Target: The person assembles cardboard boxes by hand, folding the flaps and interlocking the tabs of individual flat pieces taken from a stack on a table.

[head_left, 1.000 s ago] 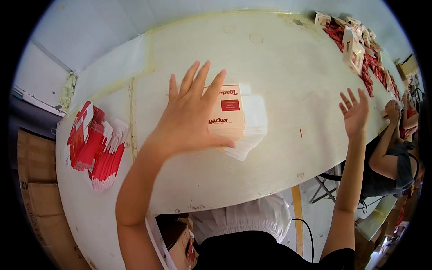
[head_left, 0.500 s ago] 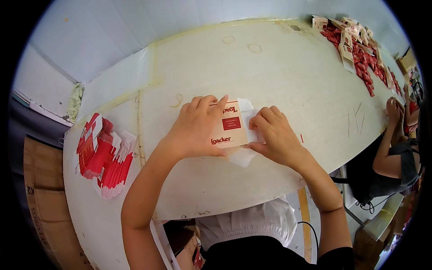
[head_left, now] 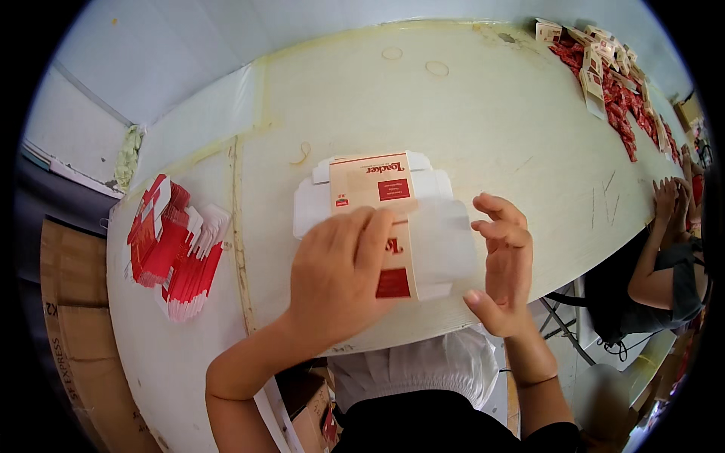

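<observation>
A cream-and-red cardboard carton (head_left: 366, 172) lies opened out on the table in front of me, white flaps spread around its printed panel. My left hand (head_left: 336, 275) is closed on a second printed panel (head_left: 396, 281) nearer to me, the thumb hidden. From that panel a large white flap (head_left: 447, 245) sticks out to the right, blurred by motion. Whether both panels belong to one carton I cannot tell. My right hand (head_left: 504, 260) stands just right of the flap, fingers apart and curved, holding nothing.
Folded red-and-white cartons (head_left: 177, 249) are stacked at the table's left. At the far right lie cream boxes (head_left: 593, 83) and red wrapped packets (head_left: 619, 113). Another person's hands (head_left: 666, 198) are at the right edge. A brown cardboard box (head_left: 83, 325) stands left of the table.
My right hand has let go of the carton and moved right, opening. My left hand has come nearer to me with a panel, and a spread carton now shows beyond it.
</observation>
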The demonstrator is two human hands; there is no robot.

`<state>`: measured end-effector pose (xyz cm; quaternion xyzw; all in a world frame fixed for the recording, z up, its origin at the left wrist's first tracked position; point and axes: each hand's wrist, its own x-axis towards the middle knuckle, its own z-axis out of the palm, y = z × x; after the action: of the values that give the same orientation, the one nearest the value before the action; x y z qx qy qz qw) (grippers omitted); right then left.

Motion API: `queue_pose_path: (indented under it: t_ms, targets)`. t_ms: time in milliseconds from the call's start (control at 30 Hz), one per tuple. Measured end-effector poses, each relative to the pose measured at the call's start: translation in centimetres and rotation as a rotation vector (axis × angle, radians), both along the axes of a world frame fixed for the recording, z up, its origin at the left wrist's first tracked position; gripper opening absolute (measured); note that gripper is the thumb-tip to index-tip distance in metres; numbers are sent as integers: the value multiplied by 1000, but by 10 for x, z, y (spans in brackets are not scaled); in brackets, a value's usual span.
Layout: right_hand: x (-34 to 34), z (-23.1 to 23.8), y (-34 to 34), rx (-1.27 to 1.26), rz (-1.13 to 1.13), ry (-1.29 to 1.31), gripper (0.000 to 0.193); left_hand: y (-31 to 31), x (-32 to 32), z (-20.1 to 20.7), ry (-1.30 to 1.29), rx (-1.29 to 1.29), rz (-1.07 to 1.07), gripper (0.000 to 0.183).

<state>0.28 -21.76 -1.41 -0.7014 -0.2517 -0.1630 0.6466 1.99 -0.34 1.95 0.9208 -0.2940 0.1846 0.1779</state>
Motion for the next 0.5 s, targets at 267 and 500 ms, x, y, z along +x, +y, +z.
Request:
queue_pose_path:
  t_ms: [267, 500]
  targets:
    - [-31, -31, 35, 168, -147, 296, 74, -29, -35, -32, 63, -111, 30, 58]
    - [-33, -33, 32, 190, -36, 339, 71, -31, -40, -30, 232, -144, 9, 67]
